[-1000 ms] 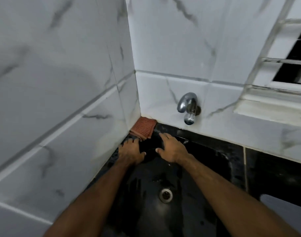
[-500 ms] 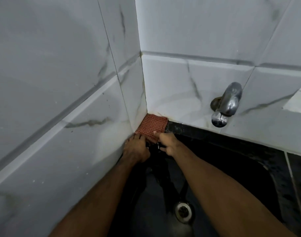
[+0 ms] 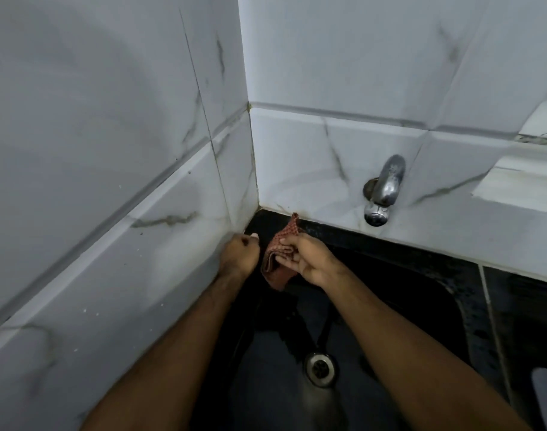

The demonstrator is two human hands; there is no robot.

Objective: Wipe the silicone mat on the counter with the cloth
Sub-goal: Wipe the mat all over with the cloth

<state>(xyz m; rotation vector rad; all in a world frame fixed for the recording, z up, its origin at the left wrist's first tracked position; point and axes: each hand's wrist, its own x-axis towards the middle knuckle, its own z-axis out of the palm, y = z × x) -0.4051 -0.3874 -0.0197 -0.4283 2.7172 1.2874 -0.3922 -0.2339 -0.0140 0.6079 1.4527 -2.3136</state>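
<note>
Right hand [image 3: 309,259] grip on cloth [image 3: 280,262]; tap [image 3: 384,188], sink [image 3: 421,306], drain [image 3: 320,368] nearby.

Dim, cool light falls on the tiled walls [image 3: 343,73], while the black sink [image 3: 390,306] is lost in deep shadow. The tap [image 3: 382,189] carries small glints. Wide-angle distortion bends the tile lines toward the edges, with slight overall softness.

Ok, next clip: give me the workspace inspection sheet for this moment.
Surface: black sink with drain, set in a dark counter.
Job's things: red checked cloth, lifted, bunched; no silicone mat seen.
Clutter: nothing seen.
Grippers: right hand grips the cloth; left hand fingers curled beside it, whether it holds anything is unclear.
Cables: nothing seen.
Surroundings: marbled white wall tiles; chrome tap on the back wall.
</note>
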